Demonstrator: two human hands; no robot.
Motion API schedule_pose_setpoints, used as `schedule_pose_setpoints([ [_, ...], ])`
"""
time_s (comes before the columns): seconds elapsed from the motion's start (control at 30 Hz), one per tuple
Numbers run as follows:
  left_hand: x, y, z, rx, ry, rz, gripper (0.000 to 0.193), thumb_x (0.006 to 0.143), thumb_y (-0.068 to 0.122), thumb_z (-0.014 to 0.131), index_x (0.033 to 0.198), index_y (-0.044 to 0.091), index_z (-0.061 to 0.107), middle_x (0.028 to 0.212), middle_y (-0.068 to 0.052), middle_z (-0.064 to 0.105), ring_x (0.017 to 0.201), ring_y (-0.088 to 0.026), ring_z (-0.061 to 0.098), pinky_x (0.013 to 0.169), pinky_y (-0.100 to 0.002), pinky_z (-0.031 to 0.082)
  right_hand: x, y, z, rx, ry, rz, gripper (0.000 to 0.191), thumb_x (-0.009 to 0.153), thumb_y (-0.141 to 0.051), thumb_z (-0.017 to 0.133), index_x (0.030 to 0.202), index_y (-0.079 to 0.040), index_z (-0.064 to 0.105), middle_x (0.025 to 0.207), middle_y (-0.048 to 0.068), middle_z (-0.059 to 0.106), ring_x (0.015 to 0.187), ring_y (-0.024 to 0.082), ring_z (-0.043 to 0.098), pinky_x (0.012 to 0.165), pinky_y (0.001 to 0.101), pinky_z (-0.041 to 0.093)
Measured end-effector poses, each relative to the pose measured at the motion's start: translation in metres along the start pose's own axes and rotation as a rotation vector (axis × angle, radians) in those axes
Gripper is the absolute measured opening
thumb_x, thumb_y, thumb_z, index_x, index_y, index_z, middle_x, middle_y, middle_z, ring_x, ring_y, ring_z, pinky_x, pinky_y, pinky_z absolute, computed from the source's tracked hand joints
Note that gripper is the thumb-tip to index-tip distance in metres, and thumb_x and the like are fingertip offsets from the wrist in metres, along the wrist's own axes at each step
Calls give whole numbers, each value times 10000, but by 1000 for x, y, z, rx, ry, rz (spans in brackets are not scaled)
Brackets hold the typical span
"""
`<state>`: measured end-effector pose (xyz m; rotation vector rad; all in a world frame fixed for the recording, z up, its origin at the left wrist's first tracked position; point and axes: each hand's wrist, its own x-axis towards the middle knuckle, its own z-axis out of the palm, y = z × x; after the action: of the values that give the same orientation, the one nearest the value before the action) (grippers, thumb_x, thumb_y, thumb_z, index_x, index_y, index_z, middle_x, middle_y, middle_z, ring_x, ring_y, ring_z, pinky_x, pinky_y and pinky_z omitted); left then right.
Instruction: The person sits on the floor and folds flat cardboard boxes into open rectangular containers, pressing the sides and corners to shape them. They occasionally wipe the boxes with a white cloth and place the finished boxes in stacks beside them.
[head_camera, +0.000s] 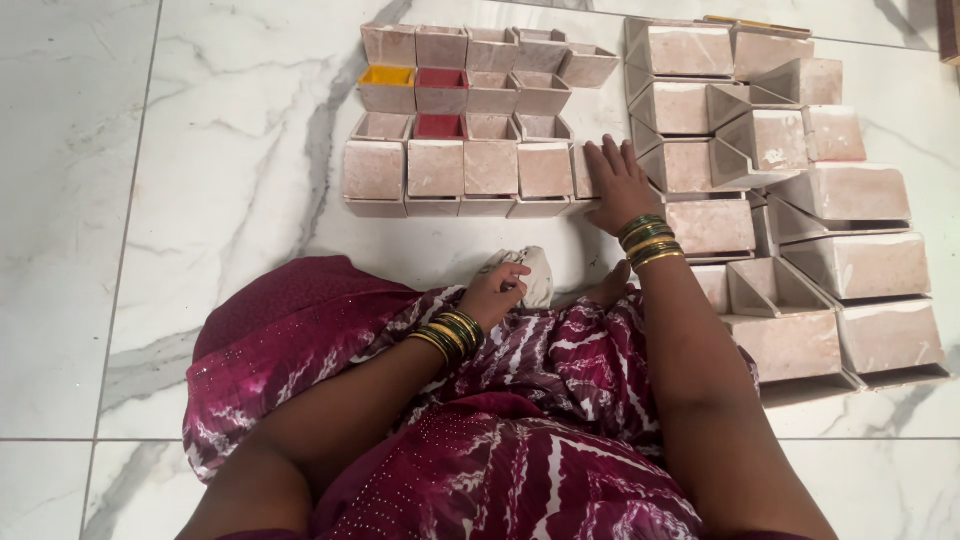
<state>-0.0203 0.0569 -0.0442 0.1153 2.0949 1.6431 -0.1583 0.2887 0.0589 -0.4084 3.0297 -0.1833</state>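
Observation:
My left hand (494, 292) is closed on a crumpled white cloth (533, 272) just above my lap on the marble floor. My right hand (618, 184) rests flat, fingers spread, on the right end of a front row of pale pink rectangular moulds (490, 168) lying face down. Behind that row stand open moulds; one holds yellow powder (386, 76) and two hold red powder (441, 78). Both wrists wear green and gold bangles.
A loose pile of similar pink moulds (800, 190) lies to the right, some upright, some tipped. My maroon patterned garment (500, 420) covers the near floor. White veined marble tiles (200, 150) stretch to the left.

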Motion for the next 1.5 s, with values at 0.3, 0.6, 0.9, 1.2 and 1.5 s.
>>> schedule_pose_setpoints([
  [0.3, 1, 2, -3, -58, -11, -22, 403, 933, 247, 628, 1299, 78, 633, 1147, -142, 730, 980, -208, 692, 875, -338, 568, 1, -1, 3, -16, 6, 18, 1085, 646, -155, 903, 1576, -232, 350, 1603, 84, 373, 1511, 395, 286, 1180, 533, 361],
  [0.6, 7, 3, -4, -246, 7, -46, 411, 935, 216, 642, 1321, 74, 622, 1118, -108, 705, 951, -182, 702, 817, -316, 546, -6, 25, 1, 481, 184, 40, 1108, 647, -122, 862, 1598, -140, 293, 1590, 255, 332, 1433, 427, 377, 1145, 476, 409],
  [0.9, 19, 8, -25, -668, 398, 0, 323, 853, 78, 668, 1174, 53, 680, 970, -77, 721, 826, -162, 681, 675, -263, 545, -10, 14, 5, 514, 109, 330, 954, 780, -168, 749, 1611, -137, 283, 1321, 251, 631, 1183, 387, 634, 1015, 420, 497],
  [1.2, 16, 51, -221, -328, 1223, 300, 430, 914, -38, 565, 1339, 11, 606, 1354, -136, 612, 1279, -248, 570, 1096, -349, 494, -11, 0, 1, 570, 148, 227, 964, 795, -174, 715, 1625, -92, 231, 1524, 263, 483, 1395, 410, 494, 1136, 425, 417],
  [1.5, 49, 39, -190, -334, 976, -50, 560, 1001, 384, 581, 1411, 3, 572, 1426, -178, 589, 1301, -276, 543, 1147, -377, 384, 1, 6, 19, 655, 275, 339, 790, 833, -149, 713, 1544, -36, 387, 1504, 238, 542, 1392, 370, 534, 1155, 394, 419],
])
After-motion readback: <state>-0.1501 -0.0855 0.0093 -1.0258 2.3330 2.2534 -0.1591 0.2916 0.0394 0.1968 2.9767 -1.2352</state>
